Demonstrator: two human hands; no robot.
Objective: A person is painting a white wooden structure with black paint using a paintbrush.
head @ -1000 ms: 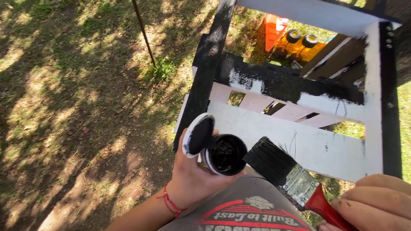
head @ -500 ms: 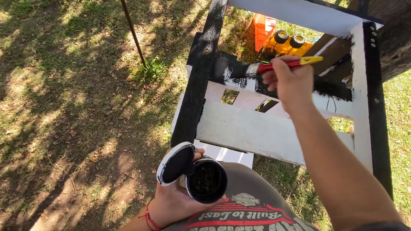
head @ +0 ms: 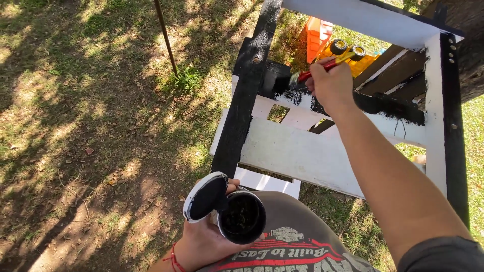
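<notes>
One open can (head: 243,217) of black paint (head: 242,216)

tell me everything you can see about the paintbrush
The paintbrush has a red handle with a yellow end, a metal-looking band and dark bristles loaded with black paint. The right hand grips the handle, holding it nearly level, tip pointing left. Its bristles press against a partly black-painted cross slat of the white wooden frame, near the black post. Finer bristle detail is too small to tell.
</notes>
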